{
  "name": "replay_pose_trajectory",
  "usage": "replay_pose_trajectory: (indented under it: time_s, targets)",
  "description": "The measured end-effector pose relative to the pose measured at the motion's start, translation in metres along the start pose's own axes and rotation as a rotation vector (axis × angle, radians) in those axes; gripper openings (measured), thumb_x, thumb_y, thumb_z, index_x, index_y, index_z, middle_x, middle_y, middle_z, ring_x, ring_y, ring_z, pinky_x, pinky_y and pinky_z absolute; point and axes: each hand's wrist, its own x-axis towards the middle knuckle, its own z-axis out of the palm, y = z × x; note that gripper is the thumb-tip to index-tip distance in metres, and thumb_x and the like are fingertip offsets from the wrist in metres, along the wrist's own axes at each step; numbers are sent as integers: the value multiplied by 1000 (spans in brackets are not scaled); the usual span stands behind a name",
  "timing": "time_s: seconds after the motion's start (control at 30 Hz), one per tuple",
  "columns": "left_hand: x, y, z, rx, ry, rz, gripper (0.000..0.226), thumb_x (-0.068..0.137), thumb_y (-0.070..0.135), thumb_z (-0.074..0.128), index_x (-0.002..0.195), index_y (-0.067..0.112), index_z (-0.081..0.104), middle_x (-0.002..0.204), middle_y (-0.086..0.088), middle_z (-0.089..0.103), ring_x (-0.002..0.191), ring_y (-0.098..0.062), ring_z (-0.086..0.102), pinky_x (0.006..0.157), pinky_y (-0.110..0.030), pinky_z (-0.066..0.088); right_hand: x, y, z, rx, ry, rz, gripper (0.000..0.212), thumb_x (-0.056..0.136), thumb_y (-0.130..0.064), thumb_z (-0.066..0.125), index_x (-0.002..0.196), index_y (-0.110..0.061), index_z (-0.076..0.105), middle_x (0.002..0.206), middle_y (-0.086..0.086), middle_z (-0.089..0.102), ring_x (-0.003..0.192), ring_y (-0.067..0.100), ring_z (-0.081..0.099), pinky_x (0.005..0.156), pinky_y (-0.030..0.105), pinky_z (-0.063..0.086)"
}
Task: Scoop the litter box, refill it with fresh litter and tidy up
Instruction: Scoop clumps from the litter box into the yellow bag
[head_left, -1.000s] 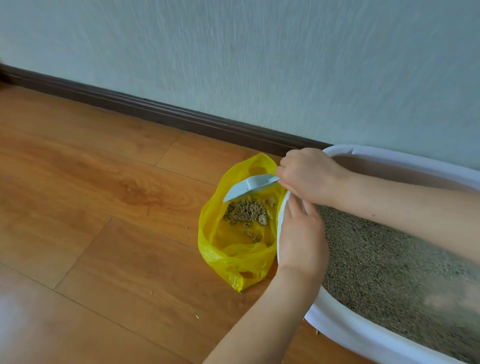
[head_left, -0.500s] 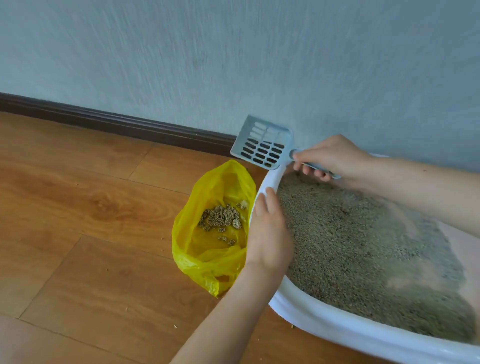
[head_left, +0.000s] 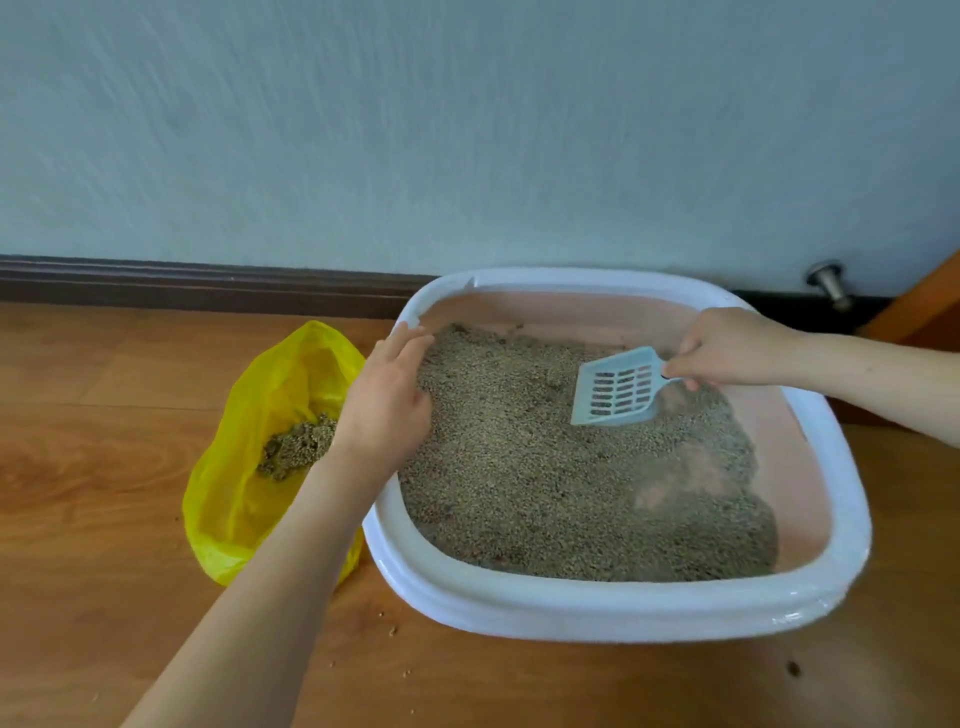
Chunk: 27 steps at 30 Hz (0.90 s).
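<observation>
A pale textured wall (head_left: 467, 130) with a dark baseboard (head_left: 182, 283) meets a warm wooden floor (head_left: 104, 597), seen from above by the person doing the chore. A white-rimmed litter box (head_left: 623, 613) sits on the floor against the wall, filled with grey-brown litter (head_left: 519, 478) that thins to bare pink base on its right side. The left hand (head_left: 387, 405) rests on the box's left rim, fingers relaxed and lying over the edge, holding nothing. The right hand (head_left: 727, 345) pinches the handle of a pale blue slotted scoop (head_left: 618, 389), whose blade tilts down with its front edge at the litter surface. Just beside the box on the left, an open yellow bag (head_left: 234, 467) holds a clump of scooped waste (head_left: 296, 449). A few stray grains (head_left: 389, 631) lie on the floor. The scooping step appears to be underway; the next move likely calls for pushing the blade under the litter, sifting, and carrying any clumps across to the bag.
</observation>
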Motion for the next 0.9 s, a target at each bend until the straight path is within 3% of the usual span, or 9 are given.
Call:
replay_pose_trajectory:
  time_s: [0.23,0.3,0.37,0.5,0.63,0.8,0.9]
  targets:
    - [1,-1,4,-3,61,-7,65,73,-19,45,135,2,47,143,-12,44,135,-28,37,101,-35,39,28,14,22,6,5,20,38,86,-26,62,52,-12,67,35,-4,49,38,12,42,46,23,31]
    - [1,-1,5,12,63,-53,67,76,-19,45,140,2,40,148,-13,36,138,-29,33,103,-30,34,39,10,28,57,-36,6,38,89,-28,59,56,-12,68,39,-3,56,38,10,45,50,24,40]
    - [1,0,5,26,50,-101,66,81,-17,43,144,0,33,152,-15,29,140,-30,28,105,-30,32,52,3,35,138,-72,-23,35,91,-29,59,64,-9,70,40,-2,58,39,10,46,63,30,51]
    - [1,2,4,36,33,-122,68,82,-16,42,147,0,27,155,-14,24,142,-28,25,106,-28,31,77,-22,44,211,-100,-111,34,90,-31,63,64,-11,71,42,-6,53,36,6,36,52,24,37]
    - [0,3,5,31,39,-140,71,82,-17,43,148,4,25,156,-10,23,143,-24,24,107,-25,30,95,-51,48,232,-99,-187,35,90,-33,64,63,-13,71,40,-7,52,33,3,34,53,24,36]
    - [0,0,6,7,48,-129,72,80,-18,43,147,2,28,155,-11,26,142,-25,26,106,-25,31,104,-81,61,279,-69,-239,43,89,-33,65,51,-14,62,38,-5,45,32,7,33,52,24,37]
    - [0,2,4,11,40,-138,72,80,-16,44,148,3,27,155,-10,25,142,-24,26,106,-27,33,102,-97,72,295,-34,-239,48,89,-35,65,46,-18,53,46,5,51,38,20,44,57,30,47]
